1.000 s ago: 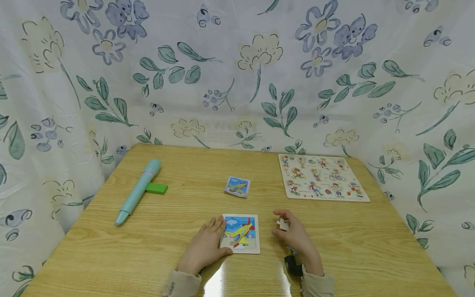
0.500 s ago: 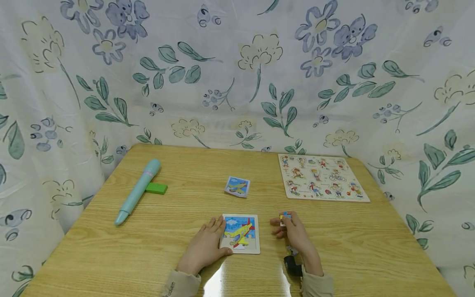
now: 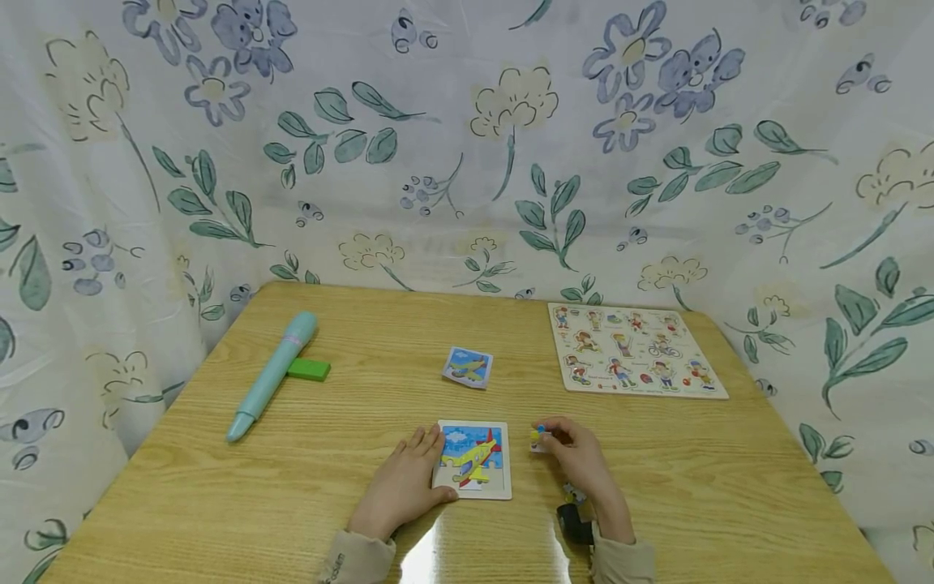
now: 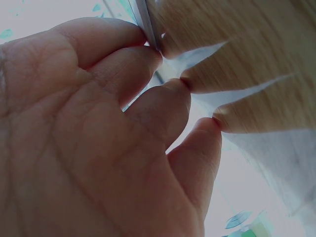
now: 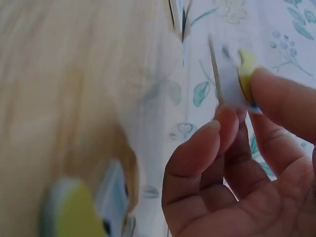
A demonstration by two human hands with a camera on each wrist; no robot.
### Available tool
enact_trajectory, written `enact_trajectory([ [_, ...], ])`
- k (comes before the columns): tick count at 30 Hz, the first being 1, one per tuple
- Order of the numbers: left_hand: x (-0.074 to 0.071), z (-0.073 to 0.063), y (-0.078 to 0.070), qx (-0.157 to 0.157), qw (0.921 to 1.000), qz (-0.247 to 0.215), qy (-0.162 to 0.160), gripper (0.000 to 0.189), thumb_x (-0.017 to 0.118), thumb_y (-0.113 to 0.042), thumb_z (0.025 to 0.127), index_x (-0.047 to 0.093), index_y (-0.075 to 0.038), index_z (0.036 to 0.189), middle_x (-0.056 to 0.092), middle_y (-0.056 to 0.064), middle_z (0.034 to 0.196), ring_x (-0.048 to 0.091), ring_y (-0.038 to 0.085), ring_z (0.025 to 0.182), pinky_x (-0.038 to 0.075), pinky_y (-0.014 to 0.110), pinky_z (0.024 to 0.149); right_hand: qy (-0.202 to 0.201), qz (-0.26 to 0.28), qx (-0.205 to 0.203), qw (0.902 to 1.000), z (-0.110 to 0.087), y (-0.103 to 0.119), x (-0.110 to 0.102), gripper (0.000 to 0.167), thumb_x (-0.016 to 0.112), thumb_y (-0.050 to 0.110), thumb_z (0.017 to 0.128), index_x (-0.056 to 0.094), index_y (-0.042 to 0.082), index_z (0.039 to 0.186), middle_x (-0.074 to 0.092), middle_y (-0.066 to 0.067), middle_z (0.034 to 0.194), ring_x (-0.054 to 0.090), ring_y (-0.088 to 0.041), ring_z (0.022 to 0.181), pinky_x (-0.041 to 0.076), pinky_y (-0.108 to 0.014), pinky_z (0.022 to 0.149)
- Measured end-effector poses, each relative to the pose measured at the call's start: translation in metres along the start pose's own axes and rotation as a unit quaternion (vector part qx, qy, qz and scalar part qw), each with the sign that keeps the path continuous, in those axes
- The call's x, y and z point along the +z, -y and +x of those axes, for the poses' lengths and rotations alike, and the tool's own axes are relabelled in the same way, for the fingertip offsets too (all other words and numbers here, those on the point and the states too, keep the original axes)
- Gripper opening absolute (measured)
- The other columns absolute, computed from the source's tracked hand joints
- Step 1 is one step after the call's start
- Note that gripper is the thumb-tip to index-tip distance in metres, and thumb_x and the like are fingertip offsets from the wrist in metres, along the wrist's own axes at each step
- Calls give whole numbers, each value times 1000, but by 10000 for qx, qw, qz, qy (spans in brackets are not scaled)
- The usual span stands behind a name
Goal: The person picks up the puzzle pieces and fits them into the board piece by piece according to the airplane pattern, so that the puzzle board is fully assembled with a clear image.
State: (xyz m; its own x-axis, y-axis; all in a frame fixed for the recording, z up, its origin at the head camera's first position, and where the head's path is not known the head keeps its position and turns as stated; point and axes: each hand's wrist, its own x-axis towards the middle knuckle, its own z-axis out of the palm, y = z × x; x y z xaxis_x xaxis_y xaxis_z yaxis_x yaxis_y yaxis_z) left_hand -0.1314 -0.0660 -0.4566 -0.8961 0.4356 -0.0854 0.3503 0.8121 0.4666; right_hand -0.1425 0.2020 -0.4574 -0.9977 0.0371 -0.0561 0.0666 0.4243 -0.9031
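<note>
A small square jigsaw puzzle (image 3: pixel 473 459) in a white-edged frame shows a yellow and red airplane on blue sky. My left hand (image 3: pixel 409 483) rests along its left edge with fingers extended. In the left wrist view, the fingertips (image 4: pixel 200 126) touch the tabletop beside the frame's edge (image 4: pixel 144 22). To the right of the frame, my right hand (image 3: pixel 580 458) pinches a puzzle piece (image 3: pixel 537 441) between thumb and fingers, printed in yellow, blue and white. That piece (image 5: pixel 231 81) is blurred in the right wrist view. More loose puzzle pieces (image 3: pixel 575 492) lie by the right wrist, partly hidden.
Beyond the frame lies a small airplane picture card (image 3: pixel 469 368). A wooden board with children figures (image 3: pixel 636 349) is at the back right. A teal pen-shaped case (image 3: pixel 273 377) and a green block (image 3: pixel 310 371) lie at the left. A floral curtain (image 3: pixel 467 146) hangs behind the table.
The right hand has turned the puzzle piece from its plain side to its printed side and shifted it slightly left toward the frame. The left hand has stayed in place.
</note>
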Motion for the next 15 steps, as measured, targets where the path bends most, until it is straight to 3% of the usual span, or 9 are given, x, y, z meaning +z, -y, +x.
enact_trajectory([
  [4, 0, 0, 0, 6, 10000, -10, -2, 87, 73, -44, 81, 38, 4, 146, 31, 19, 157, 29, 42, 144, 27, 59, 117, 247, -98, -222, 9994, -1, 2, 6, 17, 64, 4, 91, 66, 0, 108, 67, -10, 93, 57, -10, 75, 48, -18, 62],
  [10, 0, 0, 1, -35, 10000, 37, 34, 88, 72, -45, 81, 38, 3, 146, 31, 19, 157, 29, 41, 144, 27, 58, 117, 1155, 19, -545, 9918, -5, 9, 23, 18, 66, 9, 91, 65, -2, 106, 68, -13, 86, 57, -9, 65, 47, -19, 54],
  [15, 0, 1, 1, -53, 10000, 68, 17, 88, 72, -46, 81, 38, 3, 146, 31, 18, 157, 30, 40, 144, 27, 58, 117, 1418, -57, -596, 9881, -8, 15, 33, 13, 67, 11, 91, 65, -1, 94, 67, -9, 78, 56, -10, 62, 46, -18, 52],
])
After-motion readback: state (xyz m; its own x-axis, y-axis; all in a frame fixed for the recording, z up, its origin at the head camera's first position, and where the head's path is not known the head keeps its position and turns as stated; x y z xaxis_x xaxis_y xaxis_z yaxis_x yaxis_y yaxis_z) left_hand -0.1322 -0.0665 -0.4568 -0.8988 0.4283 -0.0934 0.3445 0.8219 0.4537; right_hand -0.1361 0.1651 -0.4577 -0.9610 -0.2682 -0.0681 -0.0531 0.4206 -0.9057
